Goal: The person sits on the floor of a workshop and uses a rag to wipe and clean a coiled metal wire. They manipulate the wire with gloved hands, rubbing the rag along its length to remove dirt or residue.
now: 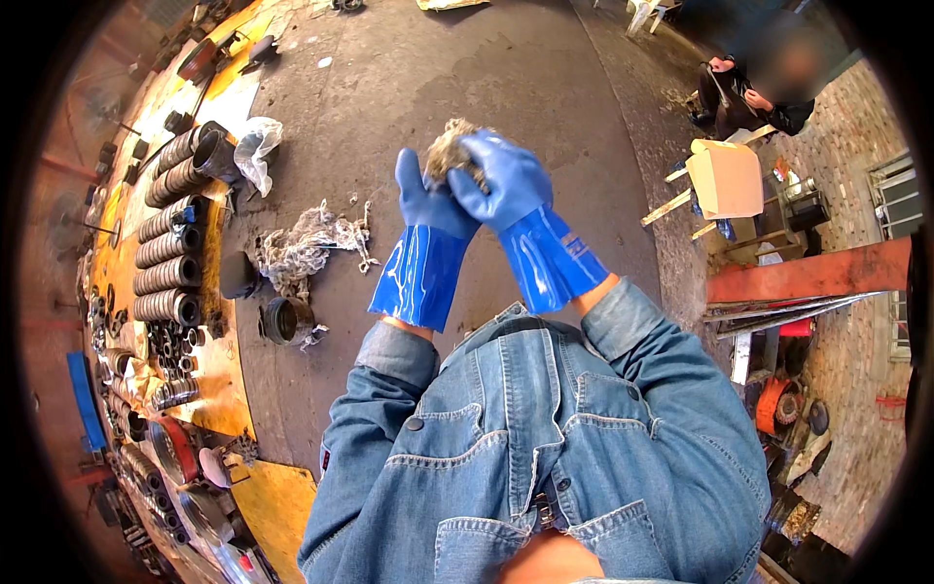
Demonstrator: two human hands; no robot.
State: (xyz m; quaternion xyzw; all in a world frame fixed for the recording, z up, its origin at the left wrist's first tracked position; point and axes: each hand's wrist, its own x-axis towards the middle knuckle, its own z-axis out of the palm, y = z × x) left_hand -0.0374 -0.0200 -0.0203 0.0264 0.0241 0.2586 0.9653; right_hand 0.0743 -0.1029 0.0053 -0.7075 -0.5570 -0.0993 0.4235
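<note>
Both my hands wear blue rubber gloves with long, shiny cuffs and are raised together in front of me. My right hand is closed over a wad of grey-beige waste yarn. It presses the wad against my left hand. The left thumb points up, stretched away from the wad; the right hand and the wad hide most of the left fingers. To the left, a tangled heap of dirty rag yarn lies on the dark floor, with a dark round can beside it.
Stacks of ribbed dark metal rings line the yellow boards on the left, near a clear plastic bag. A cardboard box stands at the right on wooden supports. Behind it sits another person. A red beam juts in from the right.
</note>
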